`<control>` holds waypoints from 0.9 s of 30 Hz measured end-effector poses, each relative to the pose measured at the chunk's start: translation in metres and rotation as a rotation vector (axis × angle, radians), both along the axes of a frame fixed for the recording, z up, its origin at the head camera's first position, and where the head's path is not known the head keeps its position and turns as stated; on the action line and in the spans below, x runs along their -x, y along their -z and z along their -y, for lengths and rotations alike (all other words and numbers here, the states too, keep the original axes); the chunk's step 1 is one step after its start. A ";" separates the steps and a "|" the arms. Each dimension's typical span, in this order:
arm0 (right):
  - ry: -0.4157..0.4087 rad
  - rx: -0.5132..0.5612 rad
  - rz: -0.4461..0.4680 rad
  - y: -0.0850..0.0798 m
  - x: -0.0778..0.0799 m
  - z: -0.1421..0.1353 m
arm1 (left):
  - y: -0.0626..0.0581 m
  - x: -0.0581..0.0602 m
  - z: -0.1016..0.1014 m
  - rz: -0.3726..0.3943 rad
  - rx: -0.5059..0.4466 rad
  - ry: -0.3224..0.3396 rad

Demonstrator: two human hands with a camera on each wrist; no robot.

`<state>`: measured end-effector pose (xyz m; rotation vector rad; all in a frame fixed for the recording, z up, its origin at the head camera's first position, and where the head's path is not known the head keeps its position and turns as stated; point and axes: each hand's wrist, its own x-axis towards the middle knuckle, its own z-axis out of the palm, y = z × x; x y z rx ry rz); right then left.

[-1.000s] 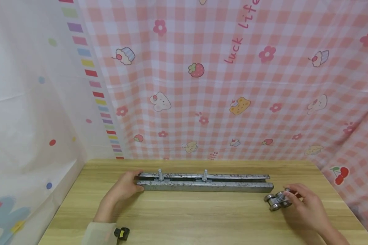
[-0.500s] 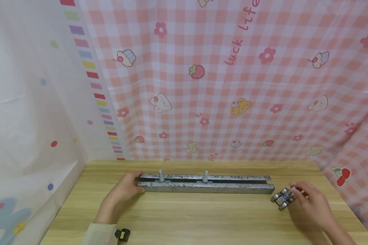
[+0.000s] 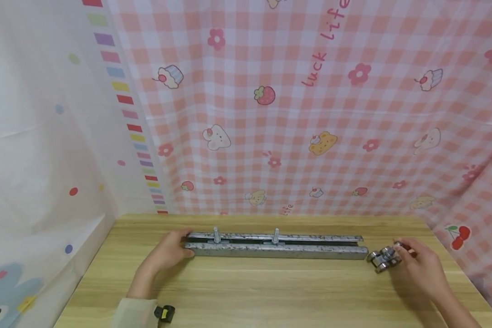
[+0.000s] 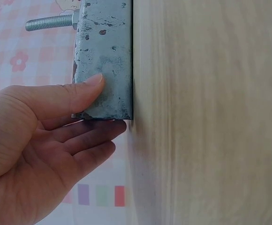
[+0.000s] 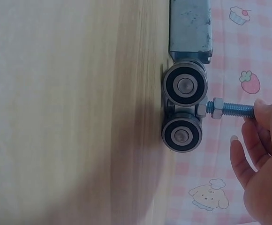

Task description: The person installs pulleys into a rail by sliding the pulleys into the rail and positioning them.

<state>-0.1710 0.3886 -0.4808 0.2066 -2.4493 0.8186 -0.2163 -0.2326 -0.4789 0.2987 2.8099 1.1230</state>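
Observation:
A long grey metal channel rail (image 3: 295, 250) with worn, spotted paint lies across the table, its slot facing up. Two upright bolts (image 3: 217, 235) stand in that slot. My left hand (image 3: 170, 250) grips the rail's left end; in the left wrist view the thumb presses its side and the fingers lie round the end. My right hand (image 3: 424, 264) pinches the threaded stem of a wheeled roller trolley (image 3: 384, 259) just off the rail's right end. The right wrist view shows two round wheels (image 5: 185, 84) in line with the rail, the nearer one close at its open end.
A small black object (image 3: 165, 313) with a yellow mark is beside the left sleeve. The wooden table (image 3: 270, 291) meets a pink checked cloth (image 3: 262, 136) at its back edge, and a white cloth (image 3: 45, 114) hangs at the left.
My right hand has carried the roller trolley to the right and slightly back, turning it toward the rail's open right end. The left hand keeps its grip on the rail.

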 end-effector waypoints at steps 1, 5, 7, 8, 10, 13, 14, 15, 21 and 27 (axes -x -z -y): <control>0.007 0.002 0.004 0.000 0.001 0.000 | 0.000 0.000 0.000 0.003 -0.002 -0.001; 0.021 0.016 0.003 0.002 0.005 -0.002 | 0.000 0.000 0.000 0.003 -0.003 0.000; 0.030 0.020 0.003 0.002 0.006 -0.002 | 0.000 0.001 0.001 0.003 -0.003 0.003; 0.033 0.023 0.002 0.002 0.007 -0.002 | 0.000 0.001 0.001 0.002 -0.003 0.005; 0.037 0.028 -0.005 0.002 0.008 -0.002 | 0.000 0.001 0.001 0.001 -0.002 0.006; 0.034 0.039 -0.026 0.001 0.010 -0.003 | -0.001 0.001 0.000 0.004 0.000 0.005; 0.034 0.041 -0.034 0.001 0.011 -0.003 | -0.001 0.000 0.000 0.007 -0.001 0.004; 0.036 0.040 -0.039 0.000 0.012 -0.003 | -0.001 0.000 0.000 0.010 -0.003 0.002; 0.068 0.041 -0.028 0.001 0.015 -0.001 | -0.002 0.000 0.000 0.022 -0.014 -0.003; 0.085 0.043 -0.032 0.002 0.017 0.000 | -0.002 0.000 0.000 0.019 -0.016 0.005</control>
